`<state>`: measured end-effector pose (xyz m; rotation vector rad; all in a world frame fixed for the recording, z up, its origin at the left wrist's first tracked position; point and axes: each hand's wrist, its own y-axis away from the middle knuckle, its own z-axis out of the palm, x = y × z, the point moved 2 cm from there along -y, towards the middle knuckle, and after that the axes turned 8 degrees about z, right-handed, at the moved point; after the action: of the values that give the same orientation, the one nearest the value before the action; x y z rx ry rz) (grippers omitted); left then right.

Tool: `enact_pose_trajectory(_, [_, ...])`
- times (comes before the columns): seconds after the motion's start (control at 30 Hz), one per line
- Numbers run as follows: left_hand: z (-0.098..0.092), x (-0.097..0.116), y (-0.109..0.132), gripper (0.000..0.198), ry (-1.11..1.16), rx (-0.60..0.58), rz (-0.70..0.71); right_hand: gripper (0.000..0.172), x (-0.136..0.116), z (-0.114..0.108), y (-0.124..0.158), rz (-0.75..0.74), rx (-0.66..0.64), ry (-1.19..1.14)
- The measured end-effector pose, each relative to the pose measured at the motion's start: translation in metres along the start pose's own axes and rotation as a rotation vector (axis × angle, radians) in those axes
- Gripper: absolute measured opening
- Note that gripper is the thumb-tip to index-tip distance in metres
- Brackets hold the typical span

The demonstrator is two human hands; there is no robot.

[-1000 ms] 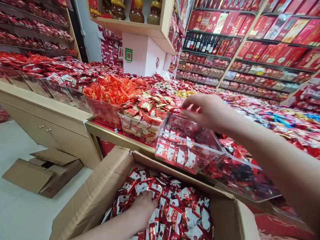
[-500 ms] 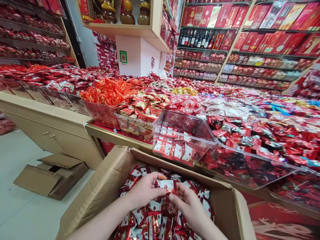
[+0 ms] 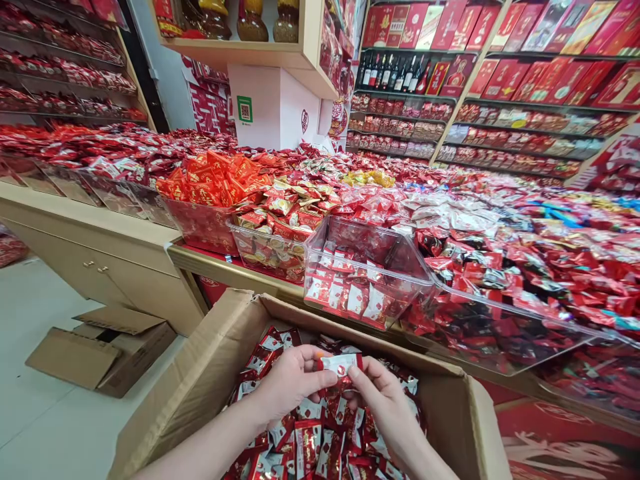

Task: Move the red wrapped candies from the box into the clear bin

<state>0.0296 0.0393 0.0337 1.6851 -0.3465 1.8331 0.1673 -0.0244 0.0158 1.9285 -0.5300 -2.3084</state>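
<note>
Over the open cardboard box [image 3: 200,380], my left hand [image 3: 295,383] and my right hand [image 3: 377,393] pinch one red-and-white wrapped candy [image 3: 341,365] between them. The left thumb and fingers close on its left end, the right ones on its right end. Beneath the hands, many loose wrapped candies [image 3: 309,443] of the same look fill the bottom of the box. Just beyond the box's far wall stands a clear plastic bin [image 3: 370,273], partly filled with similar red-and-white packets set in rows.
Left of the clear bin is a bin of durian candies [image 3: 273,247], then one of orange-red packets [image 3: 215,180]. To its right lies a wide bin of red and black packets [image 3: 500,320]. A smaller cardboard box [image 3: 100,350] sits on the floor at left.
The right hand's thumb has come onto the front of the candy, and its fingers have closed round the right end. The candy has shifted slightly right and up.
</note>
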Motion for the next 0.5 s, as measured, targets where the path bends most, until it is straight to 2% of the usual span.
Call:
enact_pose_trajectory(0.13, [0.0023, -0.0031, 0.0013, 0.034, 0.060, 0.025, -0.071, 0.030, -0.0003, -0.0019, 0.0006, 0.013, 0.053, 0.026])
enact_pose_trajectory(0.33, [0.0003, -0.0052, 0.0006, 0.030, 0.116, 0.087, -0.094, 0.026, -0.0033, -0.0034, 0.0002, -0.058, 0.079, 0.052])
enact_pose_trajectory(0.5, [-0.0041, -0.0063, -0.0006, 0.027, 0.199, 0.143, -0.108, 0.027, -0.0080, -0.0036, 0.0025, -0.053, 0.140, 0.012])
